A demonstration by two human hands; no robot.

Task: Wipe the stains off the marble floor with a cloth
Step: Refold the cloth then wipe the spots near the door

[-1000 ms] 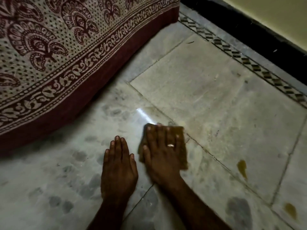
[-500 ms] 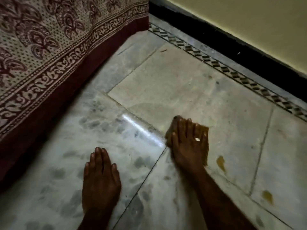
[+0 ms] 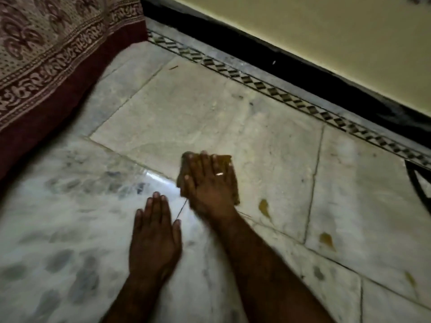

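My right hand (image 3: pixel 207 183), with a ring on one finger, lies flat on a folded brown cloth (image 3: pixel 229 170) and presses it onto the marble floor (image 3: pixel 186 113). My left hand (image 3: pixel 155 234) rests palm down on the floor just left of and nearer than the right hand, holding nothing. A yellow-brown stain (image 3: pixel 264 207) lies on the floor just right of the cloth. A second stain (image 3: pixel 326 240) sits further right, and a third, fainter one (image 3: pixel 410 279) is near the right edge.
A bed draped in a maroon and cream patterned sheet (image 3: pixel 46 73) fills the upper left. A patterned tile border (image 3: pixel 268 88) and black skirting (image 3: pixel 279 64) run along the yellow wall at the back. A dark curved object (image 3: pixel 417 183) shows at the right edge.
My right hand slid the cloth rightward across the floor towards the nearest stain. My left hand stayed flat on the floor. The view turned to the right.
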